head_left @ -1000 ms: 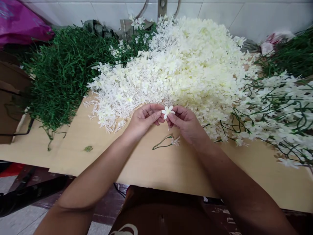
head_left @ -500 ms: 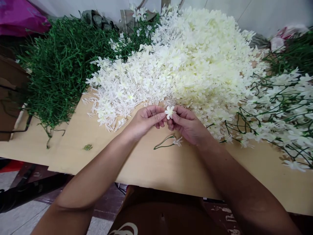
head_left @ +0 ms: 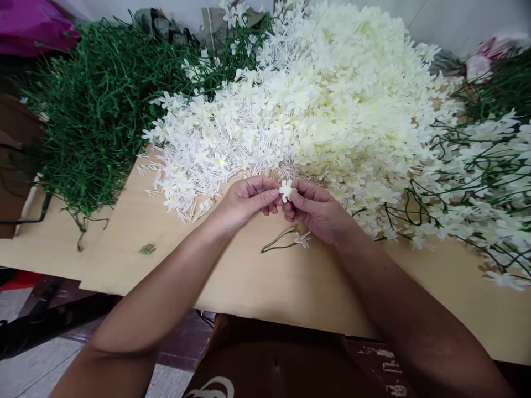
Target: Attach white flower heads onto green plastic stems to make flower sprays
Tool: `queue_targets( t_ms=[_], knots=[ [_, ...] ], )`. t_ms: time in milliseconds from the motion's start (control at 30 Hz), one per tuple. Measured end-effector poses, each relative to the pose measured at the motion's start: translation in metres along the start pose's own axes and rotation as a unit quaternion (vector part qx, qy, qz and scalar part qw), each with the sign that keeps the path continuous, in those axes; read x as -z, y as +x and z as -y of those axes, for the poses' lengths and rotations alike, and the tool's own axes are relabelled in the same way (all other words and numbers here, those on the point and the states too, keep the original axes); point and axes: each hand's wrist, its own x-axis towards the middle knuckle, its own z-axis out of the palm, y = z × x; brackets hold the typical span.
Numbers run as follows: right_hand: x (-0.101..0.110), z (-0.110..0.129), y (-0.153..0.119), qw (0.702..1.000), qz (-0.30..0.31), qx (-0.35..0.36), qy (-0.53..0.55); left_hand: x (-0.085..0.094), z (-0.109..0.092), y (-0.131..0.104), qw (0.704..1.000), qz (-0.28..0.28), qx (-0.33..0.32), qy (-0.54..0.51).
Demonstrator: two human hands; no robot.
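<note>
Nearest to us, the tan table [head_left: 232,282] reaches out in front of the flower heap [head_left: 332,105], and on it we see a looped green stem [head_left: 279,247], with a small white bloom [head_left: 302,239] at one end, well apart from the heap. A little leafy scrap [head_left: 147,249] lies left of that, also on the heap's near side. Just before the heap we find the white flower [head_left: 286,189], petals spread, between both hands. The right hand [head_left: 318,210] pinches it, thumb over a petal; the left hand [head_left: 252,203] has thumb and fingers drawn in beside its other edge, though we cannot tell whether they grip it. To the heap's right we have flower sprays [head_left: 481,182] on green stalks; to its left, touching it, a tangle of green stems [head_left: 103,110]. Beyond, we notice a magenta bag [head_left: 33,27] far left of the heap and a pale wall [head_left: 456,22] behind it.
</note>
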Motion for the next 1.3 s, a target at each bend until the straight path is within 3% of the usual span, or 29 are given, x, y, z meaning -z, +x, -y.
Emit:
queue_targets(
  t_ms=[1300],
  knots=[
    [0.0023,-0.0008,0.0007,1.0,0.015,-0.009,-0.005,0.0011,-0.0004,-0.0005,1.0,-0.012,-0.014,0.021]
  ],
)
